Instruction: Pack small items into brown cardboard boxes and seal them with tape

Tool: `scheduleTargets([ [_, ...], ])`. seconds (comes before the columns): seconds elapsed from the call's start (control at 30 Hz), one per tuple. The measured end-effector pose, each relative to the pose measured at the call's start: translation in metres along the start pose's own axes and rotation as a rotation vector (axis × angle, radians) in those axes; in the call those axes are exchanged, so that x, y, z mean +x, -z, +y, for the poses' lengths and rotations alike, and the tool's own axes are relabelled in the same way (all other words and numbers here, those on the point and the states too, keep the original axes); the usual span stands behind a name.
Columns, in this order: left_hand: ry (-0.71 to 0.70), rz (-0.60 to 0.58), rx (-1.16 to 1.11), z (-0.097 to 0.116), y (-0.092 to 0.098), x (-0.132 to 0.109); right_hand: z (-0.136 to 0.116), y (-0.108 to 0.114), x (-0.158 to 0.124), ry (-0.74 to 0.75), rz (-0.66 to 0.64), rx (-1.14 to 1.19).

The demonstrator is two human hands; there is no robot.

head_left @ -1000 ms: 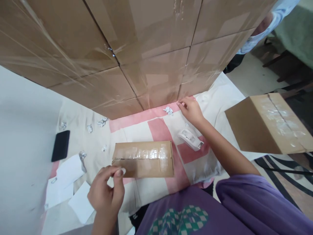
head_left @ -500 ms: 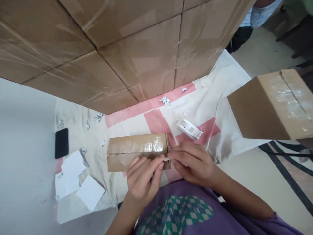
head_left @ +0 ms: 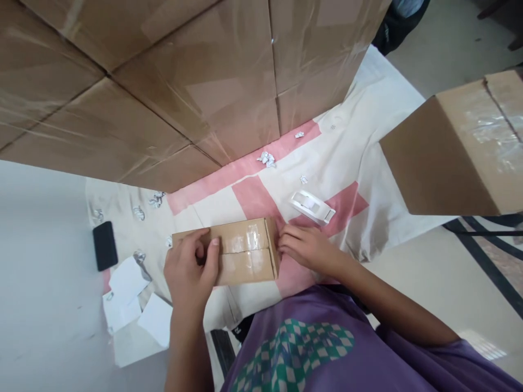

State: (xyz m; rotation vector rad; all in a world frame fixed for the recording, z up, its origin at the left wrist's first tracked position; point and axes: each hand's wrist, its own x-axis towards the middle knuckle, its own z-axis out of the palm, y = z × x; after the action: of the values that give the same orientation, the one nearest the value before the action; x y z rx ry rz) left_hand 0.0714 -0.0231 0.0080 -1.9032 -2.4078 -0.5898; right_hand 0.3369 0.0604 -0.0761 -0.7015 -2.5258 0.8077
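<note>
Small carton (head_left: 245, 261) lies toward seven o'clock of centre. Left hand (head_left: 190, 267), thumb and fingers parted, rests on its nine-o'clock end; right hand (head_left: 305, 247), fingers curled, at three o'clock, any pinch hidden. Firm left-hand bracing should steady it.

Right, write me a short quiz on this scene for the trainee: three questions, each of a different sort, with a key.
1. True or false: the left hand is on top of the small cardboard box.
2. Which of these lies closest to the right hand?
a) the white plastic device
b) the loose white papers
c) the taped box at the picture's right edge
3. Fill the gap: in the picture, the black flat item lies to the ____ of the small cardboard box.

Key: 1. True. 2. a. 3. Left.
</note>
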Motion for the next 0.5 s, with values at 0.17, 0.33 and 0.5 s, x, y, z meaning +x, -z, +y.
scheduleTargets([
  [0.17, -0.074, -0.049, 0.019, -0.002, 0.001, 0.004, 0.011, 0.011, 0.014, -0.174, -0.061, 0.221],
  [0.33, -0.090, -0.053, 0.003, -0.002, 0.003, 0.006, 0.023, 0.007, 0.019, -0.096, -0.077, 0.434],
  [0.5, -0.063, -0.041, -0.015, -0.003, 0.001, 0.005, 0.014, -0.002, 0.003, -0.137, -0.087, 0.476],
])
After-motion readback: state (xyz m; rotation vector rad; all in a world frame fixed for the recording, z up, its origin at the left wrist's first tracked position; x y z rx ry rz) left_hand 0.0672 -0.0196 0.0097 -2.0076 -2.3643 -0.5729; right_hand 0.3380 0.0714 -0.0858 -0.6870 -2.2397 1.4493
